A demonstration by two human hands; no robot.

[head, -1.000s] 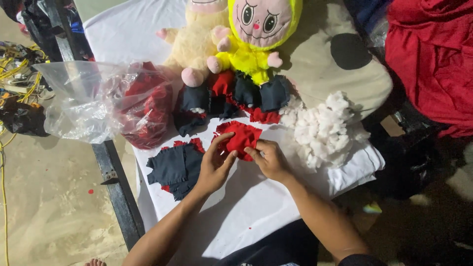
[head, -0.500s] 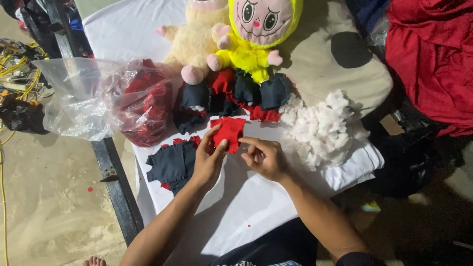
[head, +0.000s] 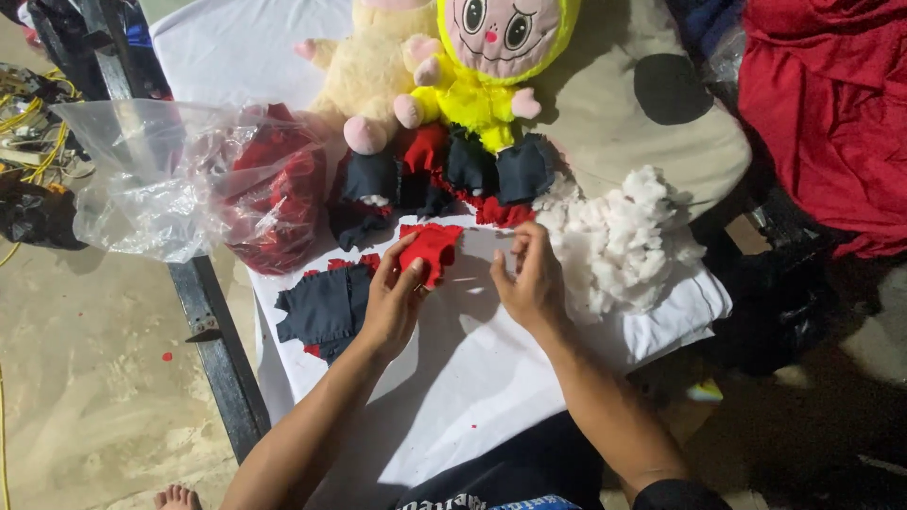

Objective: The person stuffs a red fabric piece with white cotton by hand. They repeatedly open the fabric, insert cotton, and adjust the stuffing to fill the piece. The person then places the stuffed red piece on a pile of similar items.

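**Two hands and a little red cloth piece**

The white cloth-covered table (head: 491, 378) is the big thing here, and all else sits on it or beside it.

Nearest on the table are the two hands. The left hand (head: 392, 302) pinches a small red cloth piece (head: 433, 247) between thumb and fingers, so it is closed on the cloth. The red piece sits near the middle of the table, a bit lifted at one edge. The right hand (head: 532, 280) is just beside it, with fingers bent and spread a little, and it holds nothing (its fingertips seem to hover close to the table).

Just to the left of the left hand, a flat dark blue cloth piece with red edges (head: 326, 307) lies on the table. To the right of the right hand sits a fluffy heap of white stuffing (head: 619, 236), touching the table.

Farther back on the table is a row of small dark blue and red cloth pieces (head: 444, 175). Behind them lean a cream plush toy (head: 368, 76) and a yellow plush doll with big eyes (head: 491, 57).

At the table's left edge hangs a clear plastic bag with red cloth inside (head: 189, 179). Past the table's right side lies a big red fabric (head: 831, 104).
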